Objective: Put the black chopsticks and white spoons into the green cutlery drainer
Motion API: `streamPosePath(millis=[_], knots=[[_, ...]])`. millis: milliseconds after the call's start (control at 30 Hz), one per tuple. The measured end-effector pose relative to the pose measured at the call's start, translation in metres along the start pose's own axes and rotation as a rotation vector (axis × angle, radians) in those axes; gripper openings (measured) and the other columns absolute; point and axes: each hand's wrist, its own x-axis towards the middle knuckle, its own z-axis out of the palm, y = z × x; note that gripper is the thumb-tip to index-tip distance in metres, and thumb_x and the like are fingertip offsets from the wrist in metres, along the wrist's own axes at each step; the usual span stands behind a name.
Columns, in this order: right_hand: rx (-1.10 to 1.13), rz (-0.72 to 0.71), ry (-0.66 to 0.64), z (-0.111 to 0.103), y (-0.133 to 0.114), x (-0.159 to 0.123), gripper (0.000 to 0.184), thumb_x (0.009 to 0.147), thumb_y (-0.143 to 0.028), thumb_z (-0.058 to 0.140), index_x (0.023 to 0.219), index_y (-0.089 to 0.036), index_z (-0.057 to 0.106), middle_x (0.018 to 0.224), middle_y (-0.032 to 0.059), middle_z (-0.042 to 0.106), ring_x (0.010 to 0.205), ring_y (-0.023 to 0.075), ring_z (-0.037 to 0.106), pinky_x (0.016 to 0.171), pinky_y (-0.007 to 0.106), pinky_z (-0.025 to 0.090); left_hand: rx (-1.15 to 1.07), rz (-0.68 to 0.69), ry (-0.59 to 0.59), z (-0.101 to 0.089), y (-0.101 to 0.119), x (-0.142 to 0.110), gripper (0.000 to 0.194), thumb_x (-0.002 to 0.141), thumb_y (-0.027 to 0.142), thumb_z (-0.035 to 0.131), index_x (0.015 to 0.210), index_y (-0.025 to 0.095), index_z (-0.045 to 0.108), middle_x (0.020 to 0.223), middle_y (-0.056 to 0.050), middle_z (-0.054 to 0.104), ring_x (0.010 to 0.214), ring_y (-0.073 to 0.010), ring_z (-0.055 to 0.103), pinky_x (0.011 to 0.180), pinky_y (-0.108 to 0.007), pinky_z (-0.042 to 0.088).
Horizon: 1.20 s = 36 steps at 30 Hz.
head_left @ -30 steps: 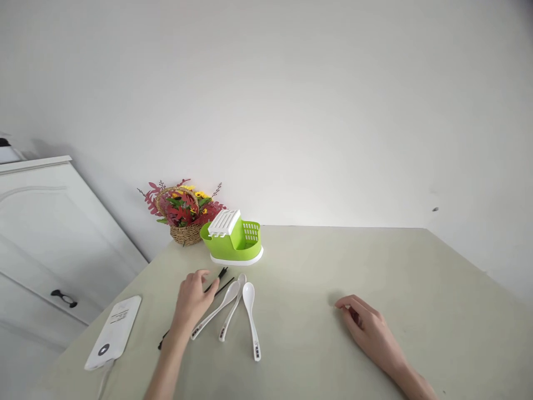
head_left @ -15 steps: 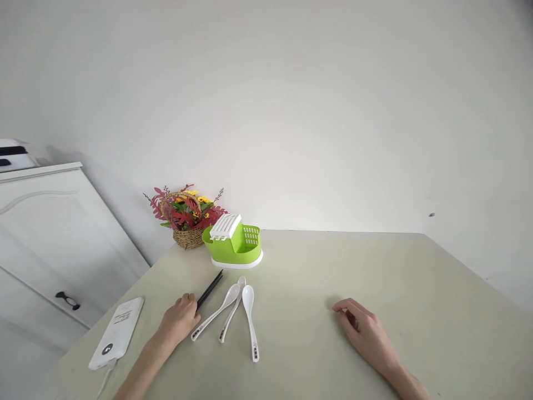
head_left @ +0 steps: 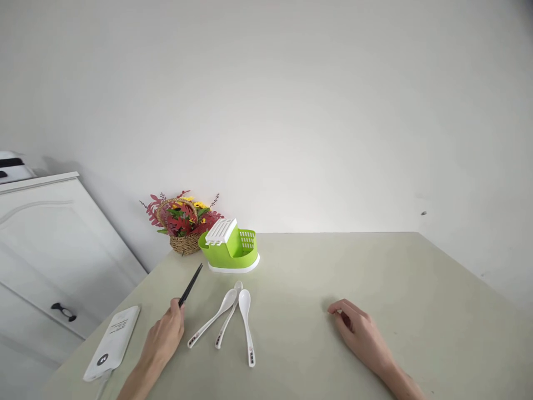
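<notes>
My left hand (head_left: 164, 332) is closed around black chopsticks (head_left: 191, 284), whose tips point up and away toward the green drainer. Their lower ends are hidden in the hand. To the right of that hand, three white spoons lie fanned out: a left spoon (head_left: 214, 317), a middle spoon (head_left: 227, 324) and a right spoon (head_left: 247, 326). Behind them stands a green cutlery drainer (head_left: 225, 259) with a white slotted top and white base. Resting on the table at the right, my right hand (head_left: 361, 332) has its fingers curled in, with nothing visible in them.
A wicker basket (head_left: 183, 245) of artificial red and yellow flowers stands against the wall behind the drainer. On the left of the table (head_left: 308, 366) lies a white device (head_left: 113, 341) with a cable. A white cabinet (head_left: 45, 239) stands beyond the table's left edge.
My left hand has gathered the chopsticks and drawn them left, toward me, off the table beside the spoons. My right hand stays in place, while the view has shifted slightly.
</notes>
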Motion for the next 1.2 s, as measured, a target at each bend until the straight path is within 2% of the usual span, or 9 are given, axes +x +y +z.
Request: streamPosePath(millis=[100,233,400,533,667,800,1000,1100,1200], knots=[[0.0,0.001,-0.009,0.0,-0.002,0.0,0.024,0.101,-0.032,0.043,0.1,-0.027,0.066,0.092,0.0021,0.07,0.06,0.0155,0.056,0.06,0.029,0.049,-0.155,0.001,0.082,-0.008,0.027,-0.02,0.041,0.106,0.041,0.011,0.12,0.019,0.042,0.082,-0.011,0.07,0.079,-0.0321,0.073,0.065,-0.034,0.045],[0.02,0.03,0.019,-0.001,-0.004,0.001,0.023,0.101,-0.031,0.042,0.1,-0.026,0.064,0.091,0.0023,0.069,0.06,0.0156,0.055,0.062,0.029,0.049,-0.363,0.273,-0.054,-0.002,0.097,-0.056,0.035,0.106,0.047,0.022,0.116,0.025,0.047,0.083,-0.006,0.071,0.077,-0.0258,0.073,0.063,-0.03,0.044],[0.046,0.023,0.049,-0.004,-0.008,0.003,0.025,0.101,-0.03,0.041,0.099,-0.026,0.065,0.093,0.0026,0.07,0.062,0.0155,0.057,0.064,0.029,0.05,-0.266,0.527,-0.146,0.028,0.184,-0.089,0.036,0.107,0.028,0.023,0.123,0.02,0.055,0.097,-0.011,0.075,0.08,-0.0246,0.076,0.061,-0.03,0.044],[0.054,0.04,0.064,-0.006,-0.011,0.004,0.025,0.1,-0.031,0.042,0.097,-0.026,0.066,0.092,0.0024,0.07,0.061,0.0158,0.057,0.063,0.029,0.05,-0.031,0.548,-0.109,0.047,0.219,-0.094,0.045,0.1,0.005,0.033,0.137,0.015,0.056,0.112,-0.013,0.074,0.079,-0.0234,0.077,0.058,-0.028,0.048],[0.059,0.056,0.049,-0.006,-0.012,0.004,0.023,0.099,-0.03,0.043,0.097,-0.027,0.065,0.093,0.002,0.07,0.06,0.016,0.057,0.063,0.029,0.05,0.11,0.557,0.049,0.063,0.227,-0.094,0.06,0.087,-0.008,0.044,0.14,0.016,0.059,0.108,-0.009,0.074,0.071,-0.0173,0.076,0.056,-0.023,0.052],[0.055,0.065,0.034,-0.004,-0.01,0.003,0.022,0.099,-0.029,0.043,0.099,-0.028,0.065,0.092,0.0008,0.07,0.061,0.0161,0.057,0.064,0.03,0.05,0.172,0.582,0.252,0.074,0.225,-0.092,0.059,0.085,-0.007,0.052,0.137,0.018,0.063,0.104,-0.008,0.073,0.064,-0.0149,0.072,0.052,-0.022,0.054],[0.057,0.065,0.036,-0.002,-0.005,0.004,0.022,0.099,-0.029,0.044,0.099,-0.028,0.065,0.092,0.0007,0.069,0.063,0.0167,0.057,0.065,0.029,0.05,0.056,0.618,0.352,0.073,0.218,-0.098,0.051,0.089,0.01,0.064,0.14,0.016,0.058,0.105,-0.009,0.072,0.087,-0.0232,0.072,0.069,-0.031,0.059],[0.067,0.065,0.036,-0.003,-0.005,0.004,0.022,0.099,-0.029,0.044,0.1,-0.028,0.065,0.093,0.0009,0.069,0.064,0.0167,0.057,0.066,0.029,0.05,-0.08,0.66,0.395,0.067,0.21,-0.1,0.048,0.095,0.024,0.06,0.143,0.017,0.054,0.117,-0.012,0.07,0.102,-0.0276,0.069,0.085,-0.039,0.058],[0.066,0.078,0.031,-0.004,-0.006,0.003,0.022,0.1,-0.029,0.044,0.1,-0.028,0.065,0.092,0.0008,0.069,0.063,0.0166,0.056,0.065,0.029,0.049,-0.232,0.604,0.497,0.058,0.189,-0.089,0.044,0.102,0.038,0.051,0.141,0.018,0.052,0.126,-0.015,0.067,0.114,-0.0303,0.065,0.094,-0.044,0.055]])
